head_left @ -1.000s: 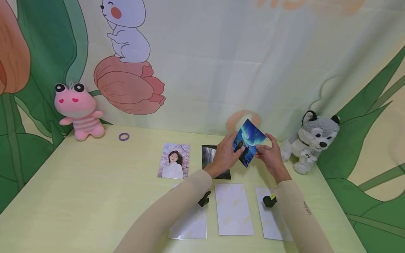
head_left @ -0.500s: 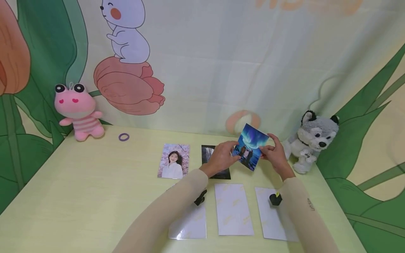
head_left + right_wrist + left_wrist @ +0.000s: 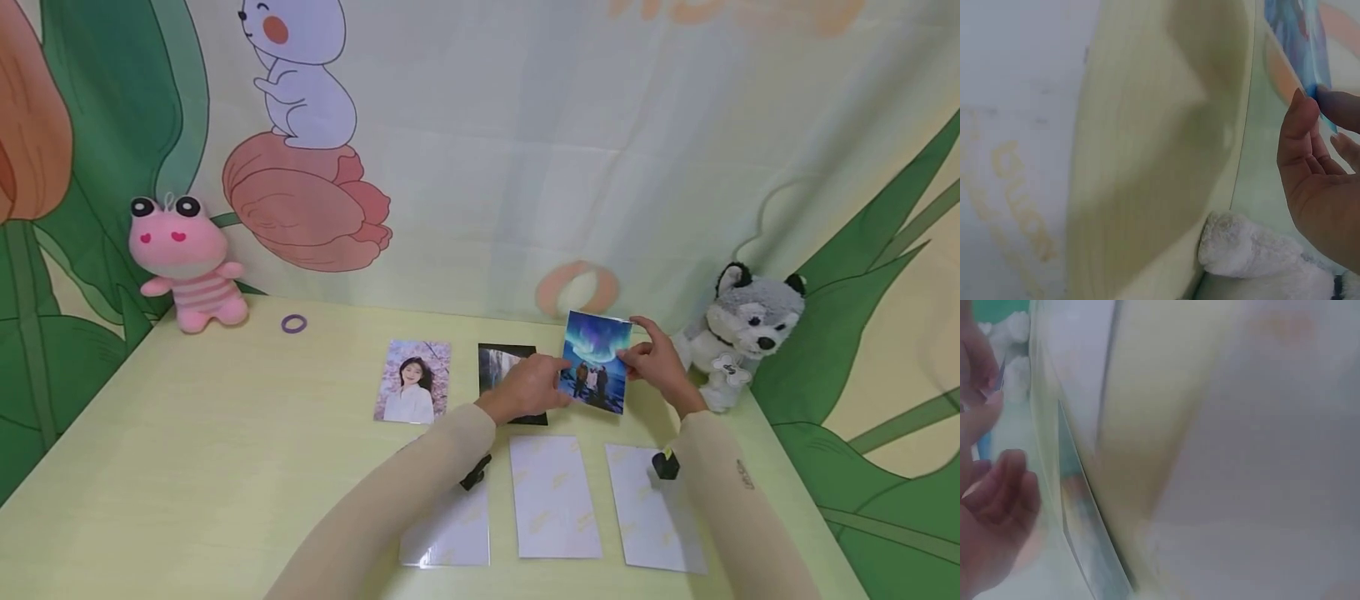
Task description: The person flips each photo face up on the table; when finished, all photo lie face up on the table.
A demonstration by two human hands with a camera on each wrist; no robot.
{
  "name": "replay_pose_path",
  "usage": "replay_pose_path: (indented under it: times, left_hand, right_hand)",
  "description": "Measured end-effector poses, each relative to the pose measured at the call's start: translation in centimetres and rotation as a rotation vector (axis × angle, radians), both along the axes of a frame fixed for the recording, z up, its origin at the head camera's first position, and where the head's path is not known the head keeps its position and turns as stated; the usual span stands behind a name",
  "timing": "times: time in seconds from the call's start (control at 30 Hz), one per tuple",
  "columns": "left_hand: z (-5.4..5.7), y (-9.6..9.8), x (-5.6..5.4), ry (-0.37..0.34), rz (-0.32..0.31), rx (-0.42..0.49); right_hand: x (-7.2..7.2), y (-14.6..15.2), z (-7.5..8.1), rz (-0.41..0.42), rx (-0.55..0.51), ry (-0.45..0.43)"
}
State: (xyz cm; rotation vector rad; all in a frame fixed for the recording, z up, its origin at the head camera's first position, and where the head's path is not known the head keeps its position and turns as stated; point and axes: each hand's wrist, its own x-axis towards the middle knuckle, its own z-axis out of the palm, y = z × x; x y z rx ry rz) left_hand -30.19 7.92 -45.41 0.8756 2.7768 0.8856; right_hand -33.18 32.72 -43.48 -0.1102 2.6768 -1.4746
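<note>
A blue photo (image 3: 594, 358) of an aurora with several people is held up above the back right of the table, nearly upright. My left hand (image 3: 527, 386) pinches its left edge. At its right edge, my right hand (image 3: 660, 367) grips it between thumb and fingers; the right wrist view shows that pinch on the photo (image 3: 1302, 47). A dark waterfall photo (image 3: 493, 367) lies on the table, partly hidden behind my left hand. Beside it, to the left, lies a portrait photo (image 3: 412, 385) of a person before pink blossoms.
Three white cards lie in the front row: a left card (image 3: 450, 529), a middle card (image 3: 555, 500) and a right card (image 3: 648, 521). A pink plush toy (image 3: 191, 262) and purple ring (image 3: 294, 323) are at the back left. A husky plush (image 3: 750, 321) sits at the right.
The aurora photo has turned from a diagonal tilt to nearly straight and come slightly lower and to the right. Both hands have kept hold of it, the right hand moving slightly right.
</note>
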Motion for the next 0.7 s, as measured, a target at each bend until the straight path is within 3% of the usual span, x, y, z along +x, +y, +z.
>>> replay_pose_path:
  times: [0.2, 0.43, 0.57, 0.7]
  left_hand:
    - [0.6, 1.7, 1.1, -0.010, 0.019, -0.123]
    - [0.1, 2.2, 1.6, -0.046, 0.004, -0.133]
    - [-0.2, 2.6, 1.6, -0.029, -0.022, -0.161]
    - [-0.3, 3.2, 1.6, -0.021, -0.028, -0.185]
  right_hand:
    - [-0.2, 0.5, 0.3, 0.033, 0.165, -0.022]
    - [-0.8, 0.3, 0.0, 0.062, 0.314, -0.071]
    - [-1.1, -0.1, -0.1, 0.071, 0.413, -0.079]
    - [-1.5, -0.1, -0.5, 0.066, 0.442, -0.088]
